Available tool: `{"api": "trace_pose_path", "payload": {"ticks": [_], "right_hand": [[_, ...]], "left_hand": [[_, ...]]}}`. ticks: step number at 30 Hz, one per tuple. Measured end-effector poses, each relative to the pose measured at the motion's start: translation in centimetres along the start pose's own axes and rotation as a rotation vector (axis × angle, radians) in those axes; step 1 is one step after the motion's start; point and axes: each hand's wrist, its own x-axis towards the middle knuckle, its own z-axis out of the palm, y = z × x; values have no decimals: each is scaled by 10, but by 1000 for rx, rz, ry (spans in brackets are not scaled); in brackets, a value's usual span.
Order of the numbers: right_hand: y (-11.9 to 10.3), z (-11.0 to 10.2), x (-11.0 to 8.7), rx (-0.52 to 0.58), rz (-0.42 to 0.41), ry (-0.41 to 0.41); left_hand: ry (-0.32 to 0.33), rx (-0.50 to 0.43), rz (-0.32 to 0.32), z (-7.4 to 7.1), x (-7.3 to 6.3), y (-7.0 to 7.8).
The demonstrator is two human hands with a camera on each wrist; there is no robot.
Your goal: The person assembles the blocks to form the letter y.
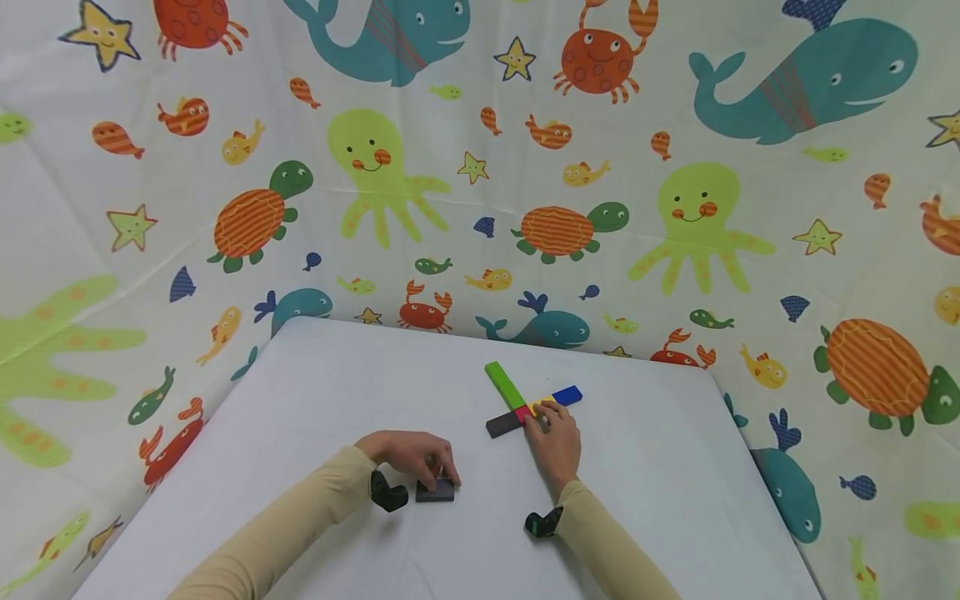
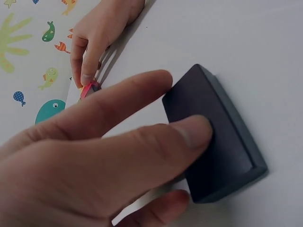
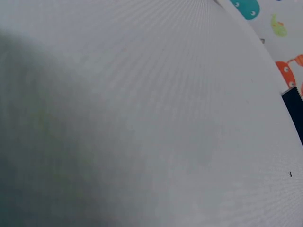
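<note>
My left hand [image 1: 420,454] is low over the white table, its fingertips gripping a small dark rectangular block [image 1: 435,493]. In the left wrist view the thumb lies on the broad face of this dark block [image 2: 203,146], with another finger at its corner. Farther forward, my right hand [image 1: 557,442] pinches a yellow block [image 1: 535,410] whose middle is partly hidden by the fingers. It belongs to a cross of coloured blocks: a red one [image 1: 522,414] at the centre, a long green one [image 1: 505,385], a dark grey one [image 1: 504,424], and a blue one [image 1: 567,395].
The white table [image 1: 360,375] is edged at the back and sides by a curtain [image 1: 450,200] printed with sea animals. Each wrist carries a small black camera, one of them on the left sleeve [image 1: 388,492]. A dark strip [image 3: 293,109] shows at the right wrist view's edge.
</note>
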Motion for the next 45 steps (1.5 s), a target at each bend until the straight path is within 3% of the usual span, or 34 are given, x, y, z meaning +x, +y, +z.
{"api": "trace_pose_path", "payload": {"ticks": [7, 15, 25, 32, 45], "right_hand": [[2, 1, 1, 2, 4, 4], [4, 2, 1, 3, -1, 5], [1, 1, 0, 20, 0, 3], [3, 3, 2, 4, 2, 3], [0, 2, 2, -2, 6, 8]], "left_hand": [[90, 5, -31, -1, 4, -1], [285, 35, 45, 1, 11, -14], [181, -38, 10, 2, 5, -20], [124, -2, 23, 1, 2, -14], [199, 42, 51, 3, 4, -13]]}}
